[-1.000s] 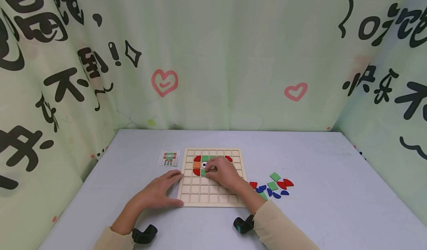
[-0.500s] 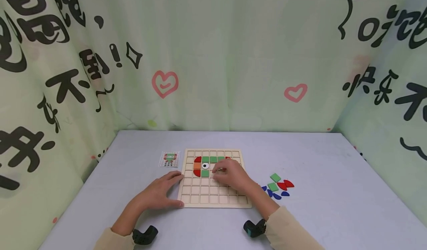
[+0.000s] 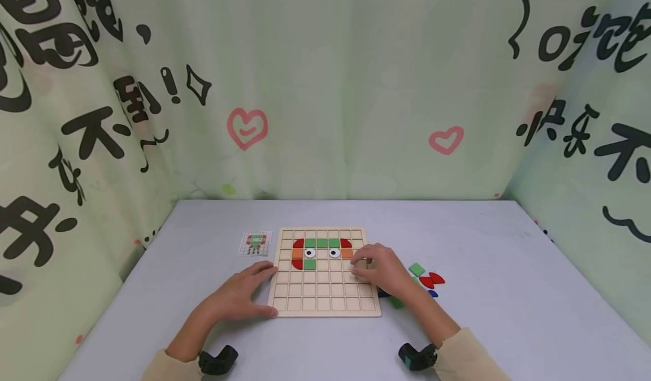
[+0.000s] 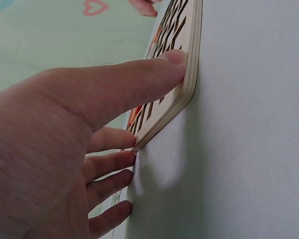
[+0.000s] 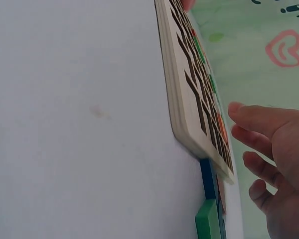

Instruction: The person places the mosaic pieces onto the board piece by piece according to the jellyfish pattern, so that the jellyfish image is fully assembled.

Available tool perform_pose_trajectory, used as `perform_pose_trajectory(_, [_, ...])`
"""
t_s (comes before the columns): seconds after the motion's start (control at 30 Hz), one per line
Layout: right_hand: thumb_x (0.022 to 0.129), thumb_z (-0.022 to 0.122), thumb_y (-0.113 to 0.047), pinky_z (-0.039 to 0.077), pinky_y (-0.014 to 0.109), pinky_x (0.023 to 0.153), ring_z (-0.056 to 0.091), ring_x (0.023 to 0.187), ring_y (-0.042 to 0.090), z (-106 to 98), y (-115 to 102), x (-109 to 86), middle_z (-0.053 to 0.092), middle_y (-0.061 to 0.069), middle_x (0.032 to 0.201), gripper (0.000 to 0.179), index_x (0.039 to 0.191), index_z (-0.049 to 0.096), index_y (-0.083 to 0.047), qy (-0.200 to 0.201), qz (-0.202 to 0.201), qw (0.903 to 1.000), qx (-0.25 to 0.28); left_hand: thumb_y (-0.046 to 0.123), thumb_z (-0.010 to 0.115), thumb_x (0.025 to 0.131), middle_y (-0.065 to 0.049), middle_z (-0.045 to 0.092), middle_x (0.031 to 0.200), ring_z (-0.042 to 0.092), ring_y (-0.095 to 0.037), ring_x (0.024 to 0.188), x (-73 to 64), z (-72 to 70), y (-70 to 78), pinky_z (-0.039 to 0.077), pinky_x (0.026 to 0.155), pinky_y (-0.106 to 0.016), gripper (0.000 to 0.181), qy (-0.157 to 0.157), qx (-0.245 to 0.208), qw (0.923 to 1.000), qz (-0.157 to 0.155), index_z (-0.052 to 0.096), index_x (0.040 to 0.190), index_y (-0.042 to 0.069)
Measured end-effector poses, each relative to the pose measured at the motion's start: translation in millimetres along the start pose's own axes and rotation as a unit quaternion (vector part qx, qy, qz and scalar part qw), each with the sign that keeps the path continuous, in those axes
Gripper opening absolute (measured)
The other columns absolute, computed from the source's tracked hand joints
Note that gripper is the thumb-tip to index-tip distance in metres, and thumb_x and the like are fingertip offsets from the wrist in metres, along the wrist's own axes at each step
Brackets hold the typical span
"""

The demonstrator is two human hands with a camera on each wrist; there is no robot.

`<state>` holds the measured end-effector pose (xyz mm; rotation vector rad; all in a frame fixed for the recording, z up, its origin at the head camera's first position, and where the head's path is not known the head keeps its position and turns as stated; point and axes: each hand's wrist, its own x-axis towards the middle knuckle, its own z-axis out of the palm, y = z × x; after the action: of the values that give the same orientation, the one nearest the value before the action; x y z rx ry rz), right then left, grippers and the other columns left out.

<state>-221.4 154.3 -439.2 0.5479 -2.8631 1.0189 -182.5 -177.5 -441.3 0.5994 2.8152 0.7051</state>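
A square wooden grid board [image 3: 322, 291] lies on the table. Its upper rows hold green tiles [image 3: 321, 242], red rounded pieces, orange tiles [image 3: 347, 253] and two eye tiles [image 3: 334, 252]. My left hand [image 3: 243, 293] rests at the board's left side, its thumb on the near corner and its fingertips at the edge, as the left wrist view shows. My right hand [image 3: 381, 268] hovers over the board's right edge with loosely bent fingers. In the right wrist view nothing shows between its thumb [image 5: 254, 117] and fingers.
A small picture card [image 3: 255, 244] lies left of the board. Loose pieces lie to its right: red ones [image 3: 437, 278], a green square [image 3: 416, 269] and blue ones, partly hidden by my right arm. A printed curtain [image 3: 305, 87] stands behind the table.
My right hand has moved right, from the middle of the board to its right edge. The right-hand eye tile and orange tile, covered before, now show. My left hand stays at the board.
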Motion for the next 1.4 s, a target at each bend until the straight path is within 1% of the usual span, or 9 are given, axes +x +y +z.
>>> perform_pose_trajectory(0.27, [0.083,0.075,-0.017,0.046,0.022,0.067,0.052,0.088,0.014,-19.2,16.3,-15.4,0.070,-0.002,0.105,0.011,0.093,0.075,-0.018,0.009,0.028,0.9995,-0.011,0.047,0.080,0.073,-0.009,0.039,0.152,0.039,-0.034,0.139,-0.1,0.7,-0.6,0.034,0.109,-0.059,0.087,0.002,0.000,1.0000,-0.003,0.046,0.144,0.011])
perform_pose_trajectory(0.37, [0.083,0.075,-0.017,0.047,0.023,0.066,0.053,0.089,0.016,-27.1,22.6,-22.0,0.070,0.000,0.107,0.010,0.093,0.074,-0.018,0.016,0.031,0.9992,-0.017,0.048,0.080,0.072,-0.009,0.039,0.152,0.039,-0.034,0.139,0.7,1.8,-0.7,0.035,0.108,-0.058,0.087,0.003,0.000,1.0000,-0.003,0.046,0.144,0.011])
perform_pose_trajectory(0.53, [0.083,0.075,-0.018,0.047,0.026,0.070,0.054,0.088,0.016,-36.8,33.3,-31.2,0.070,0.000,0.107,0.011,0.093,0.074,-0.020,0.023,0.045,0.9979,-0.040,0.050,0.080,0.071,-0.008,0.039,0.151,0.039,-0.033,0.139,0.7,3.9,-1.8,0.035,0.108,-0.058,0.088,0.000,0.001,1.0000,-0.009,0.046,0.143,0.012])
perform_pose_trajectory(0.73, [0.082,0.077,-0.018,0.053,0.033,0.076,0.055,0.088,0.017,-46.0,47.8,-42.8,0.070,0.001,0.106,0.014,0.096,0.073,-0.019,0.035,0.064,0.9957,-0.056,0.049,0.080,0.072,-0.008,0.038,0.152,0.038,-0.033,0.140,-0.7,2.3,-0.7,0.034,0.109,-0.058,0.088,-0.001,0.001,1.0000,-0.009,0.046,0.144,0.013])
perform_pose_trajectory(0.97, [0.081,0.077,-0.016,0.051,0.026,0.071,0.054,0.086,0.016,-57.3,66.3,-57.4,0.069,0.001,0.103,0.016,0.096,0.073,-0.019,0.042,0.054,0.9955,-0.066,0.048,0.080,0.073,-0.008,0.038,0.152,0.037,-0.034,0.140,-0.8,0.0,1.9,0.035,0.109,-0.058,0.087,-0.005,0.000,1.0000,-0.005,0.046,0.144,0.012])
perform_pose_trajectory(1.1, [0.080,0.078,-0.016,0.053,0.031,0.077,0.056,0.090,0.016,-61.6,73.3,-63.7,0.070,0.001,0.104,0.017,0.096,0.074,-0.019,0.048,0.048,0.9949,-0.075,0.048,0.080,0.072,-0.008,0.038,0.152,0.037,-0.033,0.140,-0.2,-0.3,2.7,0.035,0.109,-0.058,0.087,-0.006,0.000,1.0000,-0.008,0.046,0.144,0.012])
perform_pose_trajectory(1.2, [0.080,0.078,-0.016,0.053,0.032,0.078,0.057,0.089,0.015,-64.6,76.4,-66.0,0.069,0.001,0.104,0.016,0.095,0.074,-0.020,0.051,0.043,0.9945,-0.081,0.048,0.081,0.072,-0.007,0.038,0.152,0.037,-0.033,0.140,0.3,-0.1,3.6,0.035,0.109,-0.057,0.087,-0.007,-0.005,0.9998,-0.017,0.046,0.144,0.013])
perform_pose_trajectory(1.3, [0.081,0.077,-0.014,0.051,0.027,0.073,0.055,0.086,0.014,-66.2,79.0,-66.9,0.068,0.003,0.105,0.016,0.095,0.074,-0.019,0.055,0.047,0.9943,-0.079,0.049,0.080,0.071,-0.007,0.038,0.153,0.037,-0.032,0.141,0.7,0.7,3.4,0.034,0.110,-0.057,0.088,-0.008,-0.007,0.9997,-0.023,0.046,0.144,0.014])
perform_pose_trajectory(1.4, [0.081,0.076,-0.011,0.048,0.021,0.067,0.052,0.082,0.014,-67.2,80.8,-66.1,0.067,0.005,0.106,0.016,0.096,0.073,-0.017,0.061,0.055,0.9936,-0.077,0.049,0.080,0.072,-0.006,0.038,0.153,0.036,-0.032,0.141,0.8,1.0,2.5,0.034,0.110,-0.057,0.088,-0.006,-0.005,0.9997,-0.022,0.046,0.144,0.014])
